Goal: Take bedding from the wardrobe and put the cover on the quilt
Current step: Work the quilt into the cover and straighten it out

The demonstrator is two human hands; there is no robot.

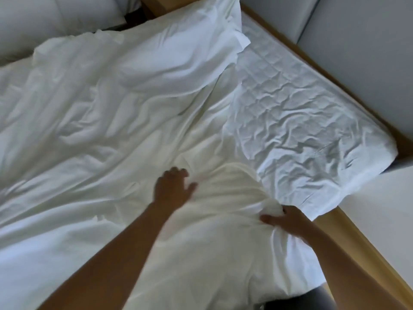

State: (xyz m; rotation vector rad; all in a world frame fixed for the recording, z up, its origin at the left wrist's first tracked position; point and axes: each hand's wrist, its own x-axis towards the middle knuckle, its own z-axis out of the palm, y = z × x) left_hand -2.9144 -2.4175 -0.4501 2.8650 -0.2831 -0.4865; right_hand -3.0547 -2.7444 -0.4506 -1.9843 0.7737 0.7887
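Note:
A white quilt cover (93, 135) lies crumpled across the bed, with the bulk of the quilt showing under it near the front. My left hand (173, 187) rests flat on the cover, fingers spread and blurred. To its right, my right hand (288, 220) grips a bunched corner of the cover (271, 208) with what looks like the quilt inside it, thumb on top. The quilt itself is hidden under the fabric.
A white pillow (178, 57) lies at the back of the bed. The quilted mattress pad (301, 121) is bare on the right. A wooden bed frame (348, 233) runs along the right edge, beside a white surface (384, 211) and grey padded wall panels (357, 52).

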